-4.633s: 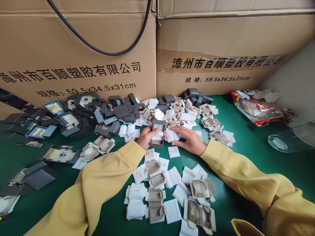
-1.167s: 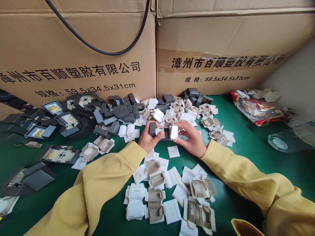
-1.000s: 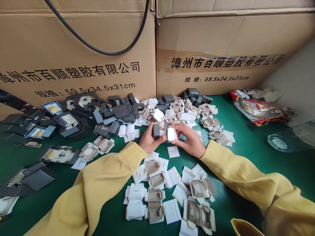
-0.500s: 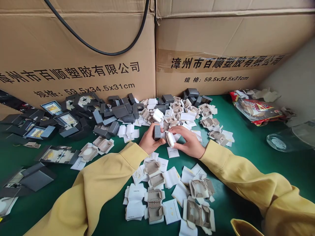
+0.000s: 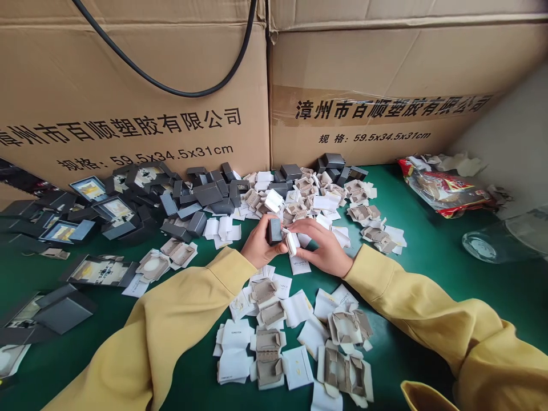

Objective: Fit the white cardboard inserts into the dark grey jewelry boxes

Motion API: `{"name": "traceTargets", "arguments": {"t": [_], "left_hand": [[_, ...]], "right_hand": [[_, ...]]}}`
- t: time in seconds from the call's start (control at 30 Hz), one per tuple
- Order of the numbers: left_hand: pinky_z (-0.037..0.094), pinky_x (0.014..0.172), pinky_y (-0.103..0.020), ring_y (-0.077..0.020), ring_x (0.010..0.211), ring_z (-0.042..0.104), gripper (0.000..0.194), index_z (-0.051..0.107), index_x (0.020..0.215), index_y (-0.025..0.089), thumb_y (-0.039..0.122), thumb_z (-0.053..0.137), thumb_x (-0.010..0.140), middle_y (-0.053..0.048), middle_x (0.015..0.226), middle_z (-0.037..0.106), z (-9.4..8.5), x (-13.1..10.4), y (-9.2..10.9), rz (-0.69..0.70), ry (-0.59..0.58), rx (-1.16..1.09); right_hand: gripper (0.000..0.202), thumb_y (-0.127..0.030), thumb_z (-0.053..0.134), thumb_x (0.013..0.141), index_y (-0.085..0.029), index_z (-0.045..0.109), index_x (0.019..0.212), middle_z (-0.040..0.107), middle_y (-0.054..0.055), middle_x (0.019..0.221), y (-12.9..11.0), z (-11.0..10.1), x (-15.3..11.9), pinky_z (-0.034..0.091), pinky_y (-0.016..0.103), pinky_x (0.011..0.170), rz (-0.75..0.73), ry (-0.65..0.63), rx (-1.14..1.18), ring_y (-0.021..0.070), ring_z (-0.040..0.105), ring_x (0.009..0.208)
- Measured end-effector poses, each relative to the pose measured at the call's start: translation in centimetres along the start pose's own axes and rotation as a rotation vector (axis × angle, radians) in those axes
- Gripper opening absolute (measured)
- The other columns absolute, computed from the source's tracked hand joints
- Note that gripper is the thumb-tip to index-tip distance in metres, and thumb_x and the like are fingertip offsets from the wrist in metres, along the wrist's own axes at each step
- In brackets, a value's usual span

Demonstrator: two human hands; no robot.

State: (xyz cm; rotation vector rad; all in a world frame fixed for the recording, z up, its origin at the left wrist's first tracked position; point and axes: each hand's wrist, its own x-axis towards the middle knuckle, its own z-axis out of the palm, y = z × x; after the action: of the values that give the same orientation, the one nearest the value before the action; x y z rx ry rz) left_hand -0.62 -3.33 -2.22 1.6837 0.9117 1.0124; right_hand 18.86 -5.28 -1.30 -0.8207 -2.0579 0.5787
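Observation:
My left hand (image 5: 260, 242) is closed around a small dark grey box (image 5: 275, 229), held upright over the middle of the table. Between the fingers and thumb of my right hand (image 5: 322, 246) is a small folded white card insert (image 5: 291, 243), close against the box's right side. Whether the two touch is hard to tell. Below the hands lie flattened card inserts (image 5: 269, 357) with brown insides and white printed leaflets (image 5: 298, 368). Behind them is a heap of more inserts (image 5: 306, 188).
Dark boxes (image 5: 209, 194), some opened, are piled at the back and left. Two large cartons (image 5: 180, 68) form a wall behind the green table (image 5: 428, 251). To the right are a red plastic packet (image 5: 445, 185) and a clear container (image 5: 505, 237). A black cable (image 5: 171, 88) hangs above.
My right hand has moved slightly left, bringing the white card insert nearer the dark box. The box has turned a little in my left hand, showing more of its face.

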Motion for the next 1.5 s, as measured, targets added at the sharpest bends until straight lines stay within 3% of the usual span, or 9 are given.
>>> {"name": "traceTargets", "arguments": {"t": [0.27, 0.4, 0.77, 1.0, 1.3, 1.5], "left_hand": [[0.038, 0.061, -0.025, -0.0140, 0.069, 0.047, 0.066, 0.043, 0.099, 0.020, 0.069, 0.058, 0.058, 0.000, 0.080, 0.050, 0.0, 0.0, -0.3, -0.004, 0.020, 0.083], [0.038, 0.064, -0.025, -0.0154, 0.073, 0.048, 0.067, 0.044, 0.102, 0.018, 0.068, 0.058, 0.060, -0.002, 0.085, 0.051, 0.0, 0.0, -0.2, -0.006, -0.021, 0.085], [0.038, 0.063, -0.024, -0.0133, 0.068, 0.045, 0.061, 0.042, 0.096, 0.019, 0.067, 0.059, 0.060, 0.001, 0.076, 0.048, -0.1, 0.1, -0.1, -0.017, 0.025, 0.088], [0.042, 0.077, -0.028, -0.0189, 0.084, 0.054, 0.065, 0.042, 0.102, 0.019, 0.067, 0.057, 0.061, -0.005, 0.091, 0.056, 0.0, 0.2, -0.3, -0.064, 0.027, 0.026], [0.043, 0.075, -0.029, -0.0196, 0.082, 0.054, 0.064, 0.042, 0.105, 0.019, 0.065, 0.057, 0.063, -0.005, 0.090, 0.055, 0.1, 0.3, -0.7, -0.047, 0.033, 0.090], [0.041, 0.068, -0.026, -0.0167, 0.075, 0.049, 0.062, 0.041, 0.103, 0.018, 0.067, 0.053, 0.066, -0.003, 0.084, 0.052, 0.0, 0.3, -0.1, -0.008, 0.012, 0.169]], "right_hand": [[0.036, -0.042, 0.057, 0.080, -0.023, 0.053, 0.111, 0.055, 0.010, 0.104, 0.7, 0.1, 0.0, 0.047, 0.039, 0.085, 0.064, 0.103, -0.142, 0.0235, 0.055, 0.100], [0.034, -0.039, 0.057, 0.081, -0.023, 0.054, 0.110, 0.054, 0.010, 0.105, 0.7, 0.0, 0.2, 0.049, 0.037, 0.083, 0.074, 0.148, -0.146, 0.0225, 0.055, 0.098], [0.038, -0.035, 0.053, 0.084, -0.022, 0.049, 0.119, 0.051, 0.012, 0.115, 0.3, -0.1, 0.2, 0.044, 0.040, 0.095, -0.046, -0.050, -0.043, 0.0229, 0.050, 0.111], [0.039, -0.035, 0.043, 0.088, -0.021, 0.046, 0.125, 0.048, 0.013, 0.125, 0.2, -1.0, 0.2, 0.042, 0.042, 0.097, -0.028, -0.108, -0.039, 0.0240, 0.048, 0.115], [0.029, -0.031, 0.052, 0.085, -0.022, 0.052, 0.112, 0.055, 0.011, 0.114, 0.7, -0.3, 0.2, 0.044, 0.042, 0.093, -0.014, 0.045, -0.075, 0.0223, 0.052, 0.109], [0.031, -0.031, 0.057, 0.082, -0.022, 0.052, 0.111, 0.055, 0.011, 0.113, 0.9, 0.0, 0.2, 0.045, 0.040, 0.093, -0.031, 0.012, -0.032, 0.0212, 0.053, 0.108]]}}
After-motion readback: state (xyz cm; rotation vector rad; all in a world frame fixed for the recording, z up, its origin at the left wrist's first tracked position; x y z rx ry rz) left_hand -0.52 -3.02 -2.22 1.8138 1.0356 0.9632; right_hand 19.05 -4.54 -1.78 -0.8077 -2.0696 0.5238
